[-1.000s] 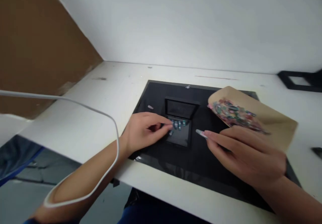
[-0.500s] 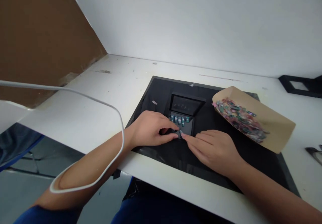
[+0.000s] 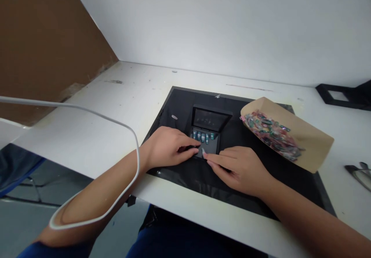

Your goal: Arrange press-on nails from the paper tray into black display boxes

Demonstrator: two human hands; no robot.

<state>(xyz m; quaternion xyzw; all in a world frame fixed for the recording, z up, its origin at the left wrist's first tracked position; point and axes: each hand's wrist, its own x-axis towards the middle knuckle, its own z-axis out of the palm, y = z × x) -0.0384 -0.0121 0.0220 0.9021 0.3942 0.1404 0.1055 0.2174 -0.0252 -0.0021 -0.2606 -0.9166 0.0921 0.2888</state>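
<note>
A white cable (image 3: 101, 113) runs in from the left and loops around the person's left forearm. The left hand (image 3: 166, 146) reaches over a black mat (image 3: 188, 95), its thumb and forefinger drawn close together at the left side of an open black case (image 3: 213, 146); whether they pinch anything cannot be told. Just beyond this hand, a loose pale piece (image 3: 174, 117) lies on the mat. Inside the case, a row of teal nail-shaped pieces (image 3: 203, 137) lies near the hinge, just beyond the left fingertips, below the raised lid (image 3: 209, 119). Right of those fingertips, a pale slim piece (image 3: 203, 151) tilts over the case's near part, its lower end pinched between the thumb and forefinger of the right hand (image 3: 243, 171); the gap between those fingers is nearly nil. Whether the piece touches the case floor is unclear. Farther right, a tan paper tray (image 3: 315, 146) holds a heap of colorful pieces (image 3: 272, 132).
</note>
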